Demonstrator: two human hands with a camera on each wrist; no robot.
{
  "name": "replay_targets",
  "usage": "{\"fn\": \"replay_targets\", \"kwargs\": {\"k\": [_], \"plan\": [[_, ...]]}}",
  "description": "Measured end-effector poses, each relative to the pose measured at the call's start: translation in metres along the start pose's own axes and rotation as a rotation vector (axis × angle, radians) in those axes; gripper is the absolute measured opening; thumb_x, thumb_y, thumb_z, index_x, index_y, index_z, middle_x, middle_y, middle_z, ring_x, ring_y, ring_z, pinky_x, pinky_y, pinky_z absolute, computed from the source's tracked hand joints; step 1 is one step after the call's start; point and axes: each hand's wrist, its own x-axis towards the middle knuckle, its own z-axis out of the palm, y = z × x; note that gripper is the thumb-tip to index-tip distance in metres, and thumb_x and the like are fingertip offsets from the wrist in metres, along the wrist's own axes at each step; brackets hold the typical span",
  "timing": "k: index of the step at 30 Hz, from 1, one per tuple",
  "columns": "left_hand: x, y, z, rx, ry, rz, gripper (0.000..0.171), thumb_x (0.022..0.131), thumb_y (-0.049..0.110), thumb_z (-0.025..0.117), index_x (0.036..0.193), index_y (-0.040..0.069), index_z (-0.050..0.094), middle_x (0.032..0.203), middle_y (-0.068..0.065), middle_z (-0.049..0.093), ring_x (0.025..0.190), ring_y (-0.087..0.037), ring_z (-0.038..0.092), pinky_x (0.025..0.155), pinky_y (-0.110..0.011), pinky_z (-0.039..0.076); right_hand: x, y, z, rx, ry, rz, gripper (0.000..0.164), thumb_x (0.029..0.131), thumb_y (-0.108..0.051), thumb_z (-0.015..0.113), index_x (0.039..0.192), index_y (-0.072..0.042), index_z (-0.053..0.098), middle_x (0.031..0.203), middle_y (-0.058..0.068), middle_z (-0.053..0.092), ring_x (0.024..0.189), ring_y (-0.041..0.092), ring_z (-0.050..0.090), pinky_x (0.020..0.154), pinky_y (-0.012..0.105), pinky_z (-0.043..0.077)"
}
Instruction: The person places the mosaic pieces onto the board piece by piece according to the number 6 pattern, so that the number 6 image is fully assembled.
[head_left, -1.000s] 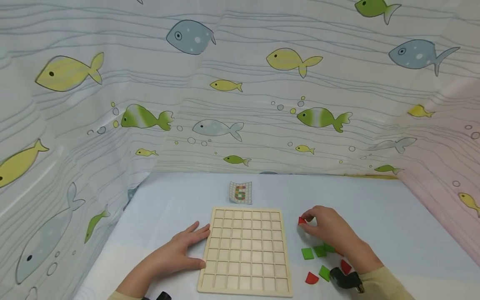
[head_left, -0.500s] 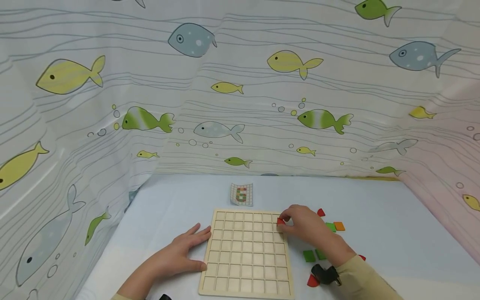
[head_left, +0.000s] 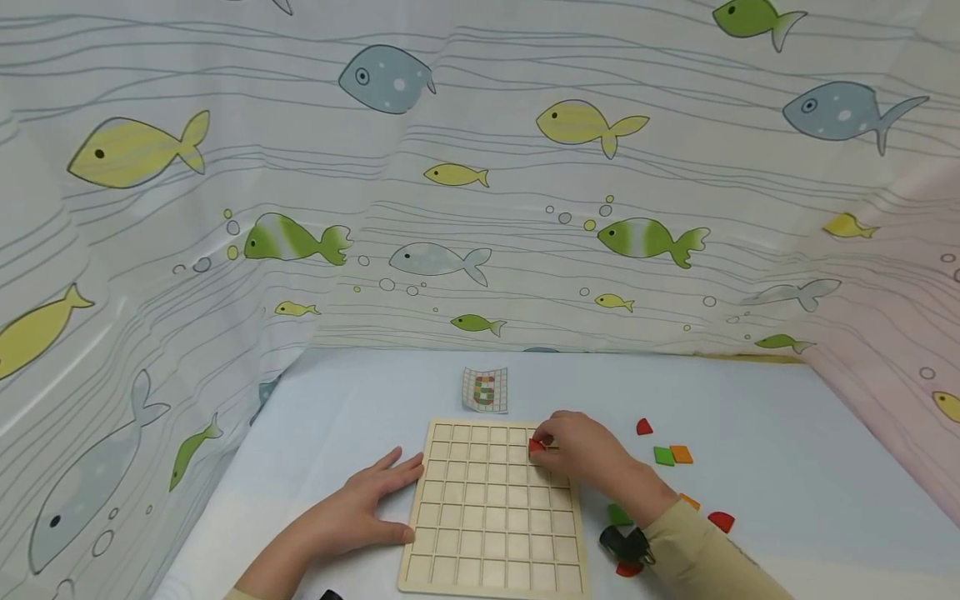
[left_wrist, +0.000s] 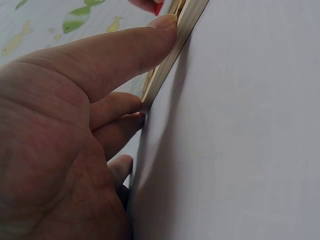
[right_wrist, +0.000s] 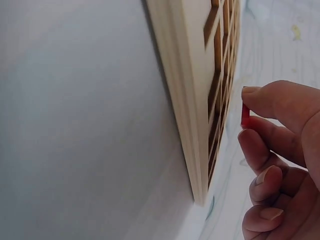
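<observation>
A wooden grid board (head_left: 476,500) with square recesses lies flat on the table. My right hand (head_left: 581,447) is over its upper right part and pinches a small red tile (head_left: 536,446) between thumb and forefinger. In the right wrist view the red tile (right_wrist: 245,114) stands on edge between the fingertips, close over the grid, with the other fingers curled below. Along the board's left edge rests my left hand (head_left: 363,504), fingers spread. The left wrist view has its thumb (left_wrist: 125,55) against the board's side (left_wrist: 187,27).
Right of the board lie red quarter-round tiles (head_left: 722,522), a green square tile (head_left: 664,456) and an orange one (head_left: 681,454). My right forearm partly covers other tiles. Behind the board is a small pattern card (head_left: 484,391). A fish-print curtain (head_left: 525,192) surrounds the table.
My right hand has carried the red tile leftward from the loose tiles to over the board's upper right cells. My left hand has stayed at the board's left edge.
</observation>
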Motion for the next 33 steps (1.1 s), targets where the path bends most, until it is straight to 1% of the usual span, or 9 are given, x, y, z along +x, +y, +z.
{"fn": "replay_targets", "kwargs": {"k": [5,9,11,17,20,26,30,33], "plan": [[-0.001,0.0,0.0,0.005,0.007,0.024,0.089,0.076,0.053,0.079,0.149,0.014,0.047,0.156,0.006,0.037,0.148,-0.034,0.015,0.105,-0.07,0.019,0.004,-0.005,0.005,-0.014,-0.023,-0.02,0.006,0.086,-0.022,0.075,0.085,-0.016,0.074,0.081,-0.009,0.06,0.073,0.008,0.051,0.066,0.028,0.048],[-0.001,0.001,0.0,0.005,0.011,0.017,0.089,0.075,0.053,0.079,0.148,0.014,0.048,0.156,0.008,0.037,0.148,-0.033,0.014,0.106,-0.069,0.019,0.006,-0.007,0.008,-0.042,-0.041,-0.036,0.004,0.086,-0.021,0.072,0.083,-0.019,0.074,0.08,-0.011,0.057,0.072,0.007,0.049,0.066,0.026,0.047],[-0.001,0.001,0.0,0.006,0.012,0.015,0.088,0.075,0.053,0.079,0.148,0.014,0.048,0.156,0.008,0.037,0.148,-0.033,0.015,0.106,-0.069,0.019,0.007,-0.007,0.009,-0.043,-0.049,-0.04,0.005,0.087,-0.021,0.072,0.084,-0.018,0.074,0.08,-0.012,0.057,0.073,0.006,0.05,0.067,0.026,0.047],[0.0,0.002,0.0,0.003,0.015,0.017,0.088,0.075,0.052,0.08,0.148,0.014,0.048,0.156,0.007,0.038,0.148,-0.033,0.014,0.106,-0.069,0.019,0.011,-0.01,0.011,-0.023,-0.082,-0.029,0.01,0.086,-0.026,0.076,0.09,-0.016,0.077,0.082,-0.012,0.058,0.075,0.006,0.052,0.069,0.027,0.049],[0.0,0.002,0.0,0.001,0.015,0.013,0.088,0.075,0.052,0.079,0.148,0.014,0.048,0.156,0.007,0.037,0.149,-0.032,0.014,0.106,-0.069,0.019,0.013,-0.013,0.011,-0.014,-0.092,-0.038,0.013,0.085,-0.025,0.078,0.092,-0.015,0.078,0.082,-0.012,0.061,0.076,0.007,0.054,0.069,0.027,0.05],[0.0,0.003,-0.001,-0.002,0.01,0.015,0.088,0.076,0.052,0.079,0.148,0.014,0.048,0.156,0.007,0.038,0.149,-0.033,0.014,0.106,-0.07,0.019,0.015,-0.016,0.011,0.03,-0.093,-0.04,0.014,0.084,-0.024,0.08,0.092,-0.013,0.079,0.079,-0.012,0.067,0.075,0.006,0.056,0.068,0.027,0.05],[0.0,0.004,-0.001,0.002,0.012,0.032,0.087,0.076,0.05,0.08,0.148,0.013,0.048,0.155,0.004,0.039,0.148,-0.036,0.015,0.105,-0.07,0.019,0.015,-0.016,0.014,0.031,-0.086,-0.042,0.013,0.084,-0.023,0.079,0.092,-0.013,0.079,0.079,-0.012,0.067,0.075,0.005,0.056,0.068,0.026,0.05],[-0.001,0.004,-0.001,0.001,0.01,0.035,0.086,0.077,0.051,0.079,0.148,0.013,0.048,0.155,0.004,0.039,0.148,-0.036,0.015,0.105,-0.071,0.019,0.015,-0.016,0.014,0.051,-0.102,-0.033,0.012,0.085,-0.023,0.079,0.092,-0.014,0.079,0.078,-0.014,0.066,0.074,0.005,0.054,0.066,0.025,0.048]]}}
